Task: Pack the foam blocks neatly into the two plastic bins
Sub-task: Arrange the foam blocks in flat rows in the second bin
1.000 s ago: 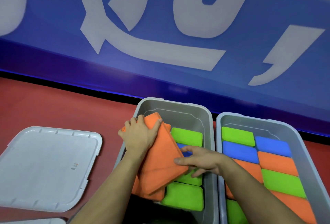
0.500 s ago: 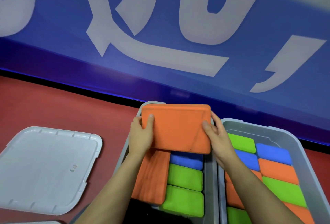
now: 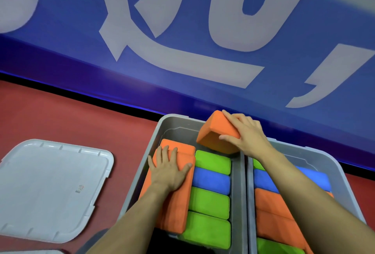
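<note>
While the left hand (image 3: 169,169) lies flat with fingers spread on the long orange foam block (image 3: 172,193) at the left side of the left bin (image 3: 160,130), the right hand (image 3: 246,132) curls its fingers and thumb round a second orange block (image 3: 215,134), held tilted above that bin's far right corner. The blocks are soft-looking, matte and velvety, rectangular with rounded edges. Beside the pressed block runs a column of green (image 3: 213,161), blue (image 3: 211,180), green and green blocks. The right bin (image 3: 316,154), touching the left one, holds blue (image 3: 312,178), orange (image 3: 272,199) and green blocks under the right forearm. Both bins are smooth grey plastic with rounded corners. A pale grey lid (image 3: 50,189) with a ribbed rim lies on the red surface (image 3: 71,116), well apart to the left. Half a second ago both hands held the orange block flat above the left bin; now the left hand's grip has let go and dropped to the packed block, and the right alone carries the lifted one, turned on edge.
</note>
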`<state>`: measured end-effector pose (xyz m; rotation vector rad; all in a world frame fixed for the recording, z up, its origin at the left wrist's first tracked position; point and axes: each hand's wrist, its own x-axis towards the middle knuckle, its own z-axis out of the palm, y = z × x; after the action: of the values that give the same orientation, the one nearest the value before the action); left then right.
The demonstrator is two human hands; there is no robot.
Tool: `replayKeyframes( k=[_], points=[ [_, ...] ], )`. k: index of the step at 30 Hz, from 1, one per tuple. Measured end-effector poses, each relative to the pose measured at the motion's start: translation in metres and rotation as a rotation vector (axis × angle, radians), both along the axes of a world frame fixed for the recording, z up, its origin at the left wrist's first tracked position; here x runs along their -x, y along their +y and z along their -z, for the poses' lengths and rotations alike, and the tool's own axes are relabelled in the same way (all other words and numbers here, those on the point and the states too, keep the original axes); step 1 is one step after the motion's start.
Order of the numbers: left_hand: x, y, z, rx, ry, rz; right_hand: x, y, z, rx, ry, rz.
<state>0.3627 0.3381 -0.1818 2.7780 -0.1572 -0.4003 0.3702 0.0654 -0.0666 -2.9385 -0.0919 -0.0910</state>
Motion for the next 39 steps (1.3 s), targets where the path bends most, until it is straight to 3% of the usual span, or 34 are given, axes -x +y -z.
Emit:
replayKeyframes(
  k=[6, 11, 27, 35, 37, 39],
  points=[
    [0.000, -0.001, 0.001, -0.074, -0.021, 0.013, -0.031, -0.004, 0.024, 0.079, 0.160, -0.054],
    [-0.008, -0.001, 0.000, -0.224, -0.193, 0.120, -0.051, 0.006, 0.054, 0.101, 0.251, -0.086],
    [-0.019, -0.002, 0.018, -0.174, -0.286, 0.101, -0.073, 0.005, 0.184, 0.137, 0.430, -0.057],
    [-0.016, -0.001, 0.011, -0.160, -0.252, 0.079, -0.061, 0.009, 0.182, 0.041, 0.481, 0.084],
    [-0.016, -0.001, 0.009, -0.158, -0.245, 0.073, -0.048, 0.022, 0.173, -0.072, 0.436, 0.210],
    [-0.016, -0.001, 0.010, -0.157, -0.248, 0.065, -0.025, 0.040, 0.158, -0.298, 0.270, 0.346]
  ],
)
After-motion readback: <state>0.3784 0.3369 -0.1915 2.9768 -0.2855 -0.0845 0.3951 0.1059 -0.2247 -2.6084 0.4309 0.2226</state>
